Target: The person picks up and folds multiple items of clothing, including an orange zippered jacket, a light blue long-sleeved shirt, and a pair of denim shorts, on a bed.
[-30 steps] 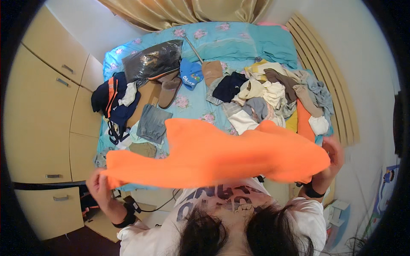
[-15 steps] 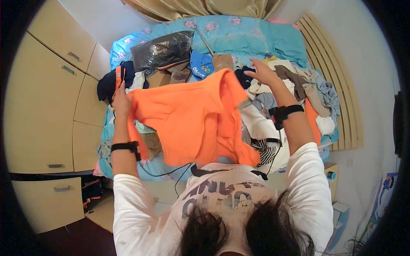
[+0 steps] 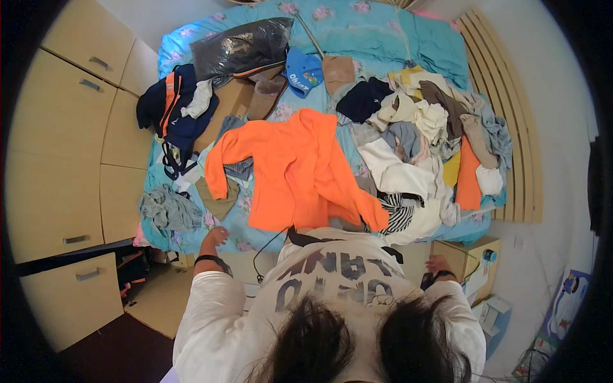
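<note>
The bright orange long-sleeved cloth top (image 3: 287, 169) lies spread along the near edge of the blue floral bed (image 3: 237, 223). By that edge, the bare left hand (image 3: 215, 237) is empty, fingers loosely parted; the bare right hand's (image 3: 438, 263) grip is unclear.

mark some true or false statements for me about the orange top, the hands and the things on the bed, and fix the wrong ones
1. The orange top lies spread out on the bed. True.
2. Both hands are gripping the orange top. False: the left hand and the right hand are both apart from it.
3. The blue cap lies to the right of the brown slipper. True.
4. The striped cloth lies to the left of the orange top. False: it is on the right, by the end of a sleeve.
5. Nothing else on the bed is orange. False: an orange cloth also lies among the clothes at the right.
</note>
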`<state>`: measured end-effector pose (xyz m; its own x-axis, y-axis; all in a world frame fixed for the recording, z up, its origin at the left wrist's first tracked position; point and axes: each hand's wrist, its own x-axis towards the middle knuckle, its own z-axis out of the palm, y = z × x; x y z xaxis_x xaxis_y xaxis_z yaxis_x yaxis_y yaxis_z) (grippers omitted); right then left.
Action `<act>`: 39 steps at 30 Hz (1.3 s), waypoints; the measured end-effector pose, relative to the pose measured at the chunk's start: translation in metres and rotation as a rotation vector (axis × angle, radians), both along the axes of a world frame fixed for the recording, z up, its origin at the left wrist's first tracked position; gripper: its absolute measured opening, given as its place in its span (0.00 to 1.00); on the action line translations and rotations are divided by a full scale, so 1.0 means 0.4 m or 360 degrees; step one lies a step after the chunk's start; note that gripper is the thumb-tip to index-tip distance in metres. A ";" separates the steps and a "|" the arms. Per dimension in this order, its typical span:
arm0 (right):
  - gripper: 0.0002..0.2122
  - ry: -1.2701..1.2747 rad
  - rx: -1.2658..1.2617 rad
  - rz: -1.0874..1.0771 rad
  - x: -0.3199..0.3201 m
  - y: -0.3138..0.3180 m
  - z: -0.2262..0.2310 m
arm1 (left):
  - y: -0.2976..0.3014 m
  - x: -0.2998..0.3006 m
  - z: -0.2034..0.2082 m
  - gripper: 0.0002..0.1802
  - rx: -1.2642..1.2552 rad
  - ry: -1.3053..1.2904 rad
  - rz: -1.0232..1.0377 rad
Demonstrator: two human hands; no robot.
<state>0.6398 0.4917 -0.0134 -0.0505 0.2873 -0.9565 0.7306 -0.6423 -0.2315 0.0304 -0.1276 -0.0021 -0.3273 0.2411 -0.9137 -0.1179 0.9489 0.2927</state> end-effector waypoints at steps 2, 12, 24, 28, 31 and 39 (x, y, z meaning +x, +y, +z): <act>0.13 -0.0122 -0.0025 -0.0186 0.020 -0.115 0.061 | 0.034 0.026 0.049 0.16 -0.0301 -0.0008 0.0463; 0.11 0.0402 0.0690 0.0359 -0.370 -0.075 0.189 | 0.118 -0.079 -0.010 0.11 0.0695 0.0387 0.0498; 0.12 0.0158 0.0423 0.0488 -0.278 -0.166 0.172 | 0.081 -0.024 -0.011 0.11 0.0475 0.0339 0.0410; 0.10 -0.0203 0.0176 0.0485 -0.253 -0.198 0.176 | -0.074 0.016 0.026 0.10 0.0504 0.0405 0.0743; 0.08 -0.0184 0.0183 0.0524 -0.279 -0.160 0.146 | -0.136 0.077 0.121 0.10 0.0397 0.0490 0.0913; 0.07 0.0834 0.0386 0.0969 -0.571 -0.030 0.063 | -0.327 0.435 0.244 0.11 0.0158 0.0636 0.1386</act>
